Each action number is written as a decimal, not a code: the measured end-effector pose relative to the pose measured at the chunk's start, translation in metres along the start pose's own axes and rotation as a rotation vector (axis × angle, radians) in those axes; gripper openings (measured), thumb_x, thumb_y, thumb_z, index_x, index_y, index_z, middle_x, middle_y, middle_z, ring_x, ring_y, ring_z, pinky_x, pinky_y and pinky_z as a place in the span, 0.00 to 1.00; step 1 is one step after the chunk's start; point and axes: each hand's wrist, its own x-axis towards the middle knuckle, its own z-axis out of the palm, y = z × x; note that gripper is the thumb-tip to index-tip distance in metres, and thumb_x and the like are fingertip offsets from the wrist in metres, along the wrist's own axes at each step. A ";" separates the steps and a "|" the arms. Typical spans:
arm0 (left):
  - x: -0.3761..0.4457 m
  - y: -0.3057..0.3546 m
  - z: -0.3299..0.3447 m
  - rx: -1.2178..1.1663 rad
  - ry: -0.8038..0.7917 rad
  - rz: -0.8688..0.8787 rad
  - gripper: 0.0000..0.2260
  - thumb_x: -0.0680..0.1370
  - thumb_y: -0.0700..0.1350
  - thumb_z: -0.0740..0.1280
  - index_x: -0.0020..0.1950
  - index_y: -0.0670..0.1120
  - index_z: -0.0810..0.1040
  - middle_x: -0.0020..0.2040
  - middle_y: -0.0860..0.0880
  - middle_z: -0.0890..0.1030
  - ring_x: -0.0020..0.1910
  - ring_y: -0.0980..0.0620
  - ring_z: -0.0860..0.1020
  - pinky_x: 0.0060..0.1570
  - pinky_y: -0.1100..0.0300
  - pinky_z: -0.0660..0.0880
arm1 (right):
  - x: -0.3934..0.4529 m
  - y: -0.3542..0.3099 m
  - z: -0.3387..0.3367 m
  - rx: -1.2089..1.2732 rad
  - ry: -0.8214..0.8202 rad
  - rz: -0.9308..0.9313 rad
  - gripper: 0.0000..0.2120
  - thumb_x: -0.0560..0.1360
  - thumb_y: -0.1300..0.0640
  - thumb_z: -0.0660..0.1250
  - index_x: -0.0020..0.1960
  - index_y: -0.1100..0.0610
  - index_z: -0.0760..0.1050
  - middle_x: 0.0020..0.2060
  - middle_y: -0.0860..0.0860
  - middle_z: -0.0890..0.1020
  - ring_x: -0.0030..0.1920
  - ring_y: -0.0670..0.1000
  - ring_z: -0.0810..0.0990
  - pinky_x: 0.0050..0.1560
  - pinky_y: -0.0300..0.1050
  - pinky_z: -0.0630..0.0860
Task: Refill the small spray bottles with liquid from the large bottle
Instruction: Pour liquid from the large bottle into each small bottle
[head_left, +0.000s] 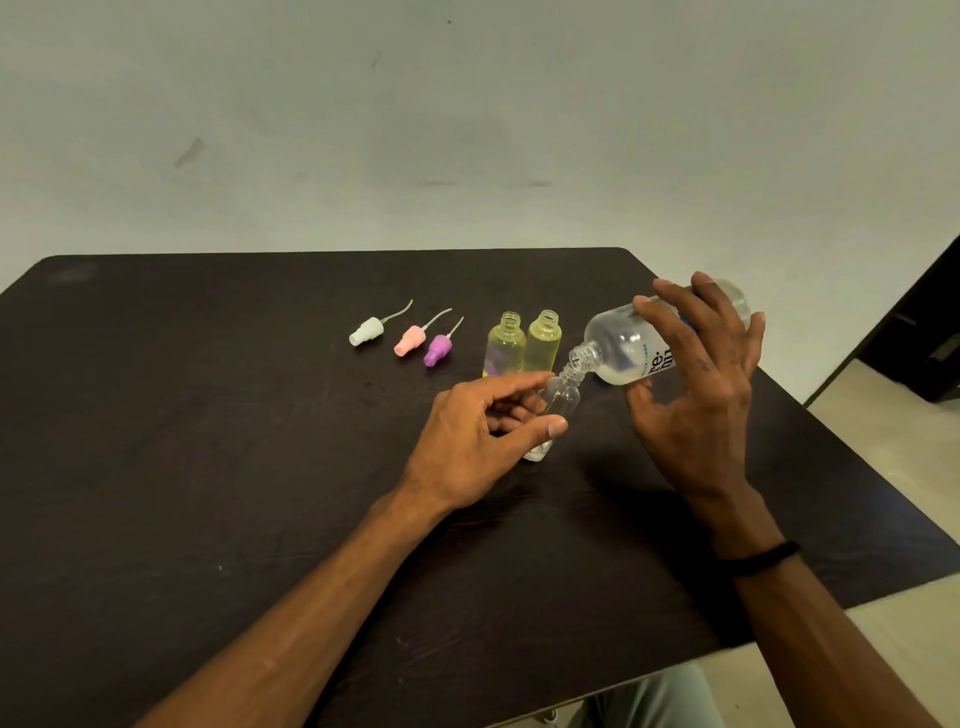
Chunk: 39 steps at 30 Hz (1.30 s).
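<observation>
Right of frame centre, my left hand (483, 431) pinches the upright small bottle (553, 415); my right hand (696, 384) wraps the big bottle (631, 345), tilted down-left, its mouth just over the small neck

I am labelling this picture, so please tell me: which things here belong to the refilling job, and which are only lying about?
Part of the job:
large bottle, tilted in the right hand
clear small bottle, held by the left hand
two yellow small bottles, open
three spray caps

Only lying about:
dark table
black wristband
</observation>
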 end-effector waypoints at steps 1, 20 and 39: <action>0.000 0.000 0.000 0.000 0.001 0.000 0.21 0.74 0.45 0.80 0.66 0.52 0.83 0.50 0.49 0.86 0.47 0.58 0.84 0.50 0.65 0.81 | 0.000 0.000 0.000 0.000 0.001 -0.001 0.33 0.67 0.72 0.75 0.71 0.58 0.78 0.73 0.56 0.76 0.80 0.60 0.66 0.76 0.80 0.50; -0.001 0.003 0.000 -0.015 0.000 0.001 0.20 0.74 0.45 0.80 0.66 0.51 0.84 0.50 0.48 0.86 0.49 0.48 0.85 0.52 0.63 0.82 | 0.000 -0.002 0.000 -0.004 0.011 -0.008 0.32 0.67 0.73 0.75 0.70 0.59 0.78 0.73 0.56 0.76 0.80 0.60 0.66 0.76 0.80 0.50; -0.001 0.002 0.000 -0.034 -0.008 0.007 0.20 0.74 0.45 0.80 0.64 0.57 0.83 0.50 0.49 0.87 0.49 0.47 0.85 0.53 0.61 0.83 | 0.002 -0.002 -0.001 -0.003 -0.003 -0.008 0.34 0.66 0.73 0.74 0.71 0.59 0.78 0.74 0.57 0.75 0.81 0.61 0.64 0.75 0.81 0.49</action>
